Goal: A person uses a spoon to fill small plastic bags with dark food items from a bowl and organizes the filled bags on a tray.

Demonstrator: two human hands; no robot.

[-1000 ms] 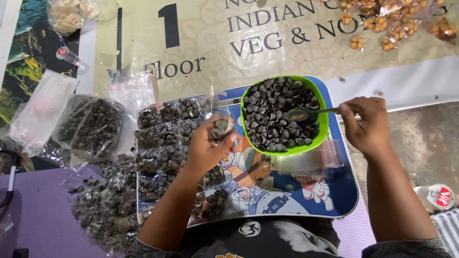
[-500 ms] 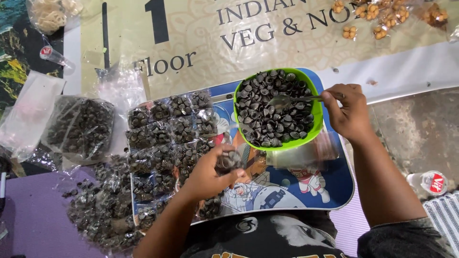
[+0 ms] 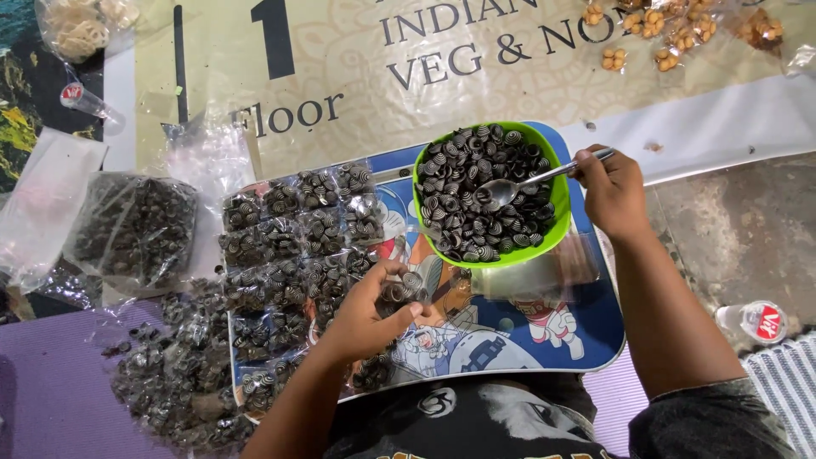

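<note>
Right hand point(image 3: 614, 194), right of centre, closed on the handle of a metal spoon point(image 3: 527, 182); spoon bowl rests among the dark spiral snacks in the green bowl point(image 3: 557, 228), upper centre of the frame. Half a second ago the spoon lay in much the same spot and the hand gripped it the same way; a second ago the spoon sat further toward the bowl's right edge. Left hand point(image 3: 365, 316), lower centre, fingers pinched shut around a small clear packet point(image 3: 401, 292) of the same snacks, held just below and left of the bowl, over the blue cartoon-printed tray point(image 3: 586, 336). A second ago that hand held the packet higher, right beside the bowl's left rim; it has since dropped down toward the near edge of the tray. Rows of filled packets point(image 3: 293, 242) lie on the left part of the tray, more spill off it at lower left point(image 3: 174, 382). A bigger plastic bag point(image 3: 132, 225) of the snacks sits at the left edge, on a printed banner point(image 3: 357, 64) that covers the top of the frame. Bags of pale round snacks point(image 3: 671, 34) at upper right. Bottle with a red label point(image 3: 752, 321) at the right edge, well apart from both hands. Bowl unmoved across the frames; view shifted slightly.
</note>
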